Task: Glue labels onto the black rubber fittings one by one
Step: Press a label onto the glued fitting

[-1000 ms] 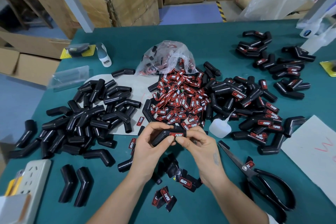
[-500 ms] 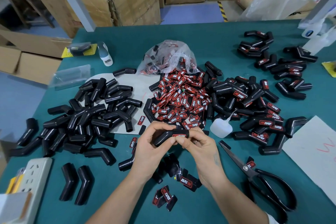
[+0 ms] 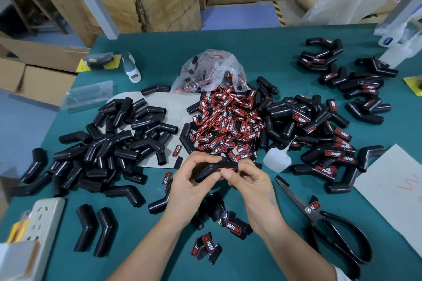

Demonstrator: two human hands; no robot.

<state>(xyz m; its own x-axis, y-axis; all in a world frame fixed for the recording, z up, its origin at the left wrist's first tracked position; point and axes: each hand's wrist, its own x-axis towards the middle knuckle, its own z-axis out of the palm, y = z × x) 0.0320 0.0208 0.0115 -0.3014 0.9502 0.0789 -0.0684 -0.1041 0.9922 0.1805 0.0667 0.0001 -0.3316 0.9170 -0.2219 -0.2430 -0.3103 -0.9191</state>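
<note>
Landmark: glue bottle (image 3: 276, 159). Left of it, label heap (image 3: 228, 123) blocks passage. Behind and right, labelled fittings (image 3: 324, 143) crowd close. In front, scissors (image 3: 324, 219) obstruct. Bare green table (image 3: 262, 52) lies open far behind.

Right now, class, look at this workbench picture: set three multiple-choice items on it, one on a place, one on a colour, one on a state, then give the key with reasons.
1. Where do the black scissors lie?
A. right of the hands
B. left of the hands
C. inside the clear plastic bag

2. What colour is the table cover?
A. white
B. teal green
C. yellow

3. What is the state of the fitting in hand?
A. lying loose on the table
B. held by one hand only
C. held by both hands

Key: 1 A, the scissors rest beyond the right hand. 2 B, bare cover shows teal. 3 C, the left hand and right hand both grip it, fingers on its red label.
</note>
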